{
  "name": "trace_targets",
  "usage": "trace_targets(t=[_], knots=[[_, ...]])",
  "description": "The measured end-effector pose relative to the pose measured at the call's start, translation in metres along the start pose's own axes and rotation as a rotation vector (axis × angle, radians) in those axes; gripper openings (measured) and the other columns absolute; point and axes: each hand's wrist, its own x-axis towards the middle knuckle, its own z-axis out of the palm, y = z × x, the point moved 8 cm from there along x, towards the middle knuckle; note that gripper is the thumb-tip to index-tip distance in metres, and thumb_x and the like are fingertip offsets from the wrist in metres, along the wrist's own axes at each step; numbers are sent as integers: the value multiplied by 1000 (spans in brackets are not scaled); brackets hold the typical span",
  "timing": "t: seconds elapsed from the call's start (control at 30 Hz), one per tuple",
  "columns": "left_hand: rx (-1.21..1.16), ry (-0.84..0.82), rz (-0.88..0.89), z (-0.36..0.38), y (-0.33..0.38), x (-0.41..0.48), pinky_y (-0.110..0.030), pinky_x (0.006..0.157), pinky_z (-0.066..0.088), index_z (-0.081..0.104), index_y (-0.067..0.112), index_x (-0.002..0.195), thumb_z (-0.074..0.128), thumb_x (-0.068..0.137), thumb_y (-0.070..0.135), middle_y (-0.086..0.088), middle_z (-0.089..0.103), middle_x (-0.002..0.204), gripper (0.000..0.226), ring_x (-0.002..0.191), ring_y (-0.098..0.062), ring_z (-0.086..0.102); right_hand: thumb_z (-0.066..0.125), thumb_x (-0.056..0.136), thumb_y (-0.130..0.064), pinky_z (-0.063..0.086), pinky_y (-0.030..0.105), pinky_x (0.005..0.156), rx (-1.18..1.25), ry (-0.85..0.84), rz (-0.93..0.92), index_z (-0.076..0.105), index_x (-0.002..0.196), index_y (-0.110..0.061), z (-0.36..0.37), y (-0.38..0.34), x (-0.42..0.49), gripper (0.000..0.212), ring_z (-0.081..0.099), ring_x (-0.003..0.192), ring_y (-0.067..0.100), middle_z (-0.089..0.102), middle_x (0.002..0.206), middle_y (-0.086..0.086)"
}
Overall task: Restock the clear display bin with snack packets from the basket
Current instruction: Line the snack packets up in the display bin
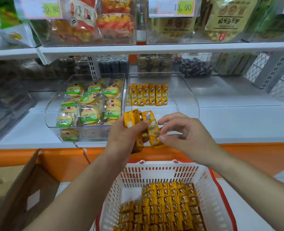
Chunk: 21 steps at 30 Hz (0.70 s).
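Now left hand [121, 137] grips yellow packets [131, 119], right hand [186, 137] pinches one — before front edge of clear bin [187, 101] (row [148, 95] at back).

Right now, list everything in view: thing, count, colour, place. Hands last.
display bin: one, clear, middle of the lower shelf
bin packets: six, yellow, upright in a row at the back of the display bin
held packets: a few, yellow, in front of the display bin
basket: one, white with a red rim, bottom centre
basket packets: many, yellow, packed inside the basket
biscuit bin: one, clear, left of the display bin
biscuits: many, pale with green labels, inside the biscuit bin
cardboard box: one, brown, lower left
price tags: at least two, pink and yellow-green, top shelf
left hand: grips the held packets
right hand: pinches one held packet
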Motion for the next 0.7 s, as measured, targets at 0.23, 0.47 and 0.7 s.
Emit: trace_targets(t=[0.23,0.47,0.7], knots=[[40,-40,6,5,1,0,-23,58,56,70,23,108,77,88,16,-3,79,91,23,76,-17,77,66,93,-18,57,21,67,44,106,158,61,122,-32,-7,16,7,32,72,85,10,67,107,-5],[273,-162,107,25,0,3,-23,58,57,75,32,95,74,92,21,2,77,82,12,71,-13,74,69,91,-20,59,29,71,-1,-29,222,69,120,-28,-17,21,24,31,70,89,23,65,108,6],[479,-80,215,16,11,25,-27,54,59,64,24,99,71,94,26,5,75,82,9,67,-15,75,79,77,0,59,40,74,-128,133,146,66,86,-21,-79,29,73,27,69,73,22,67,95,-1]])
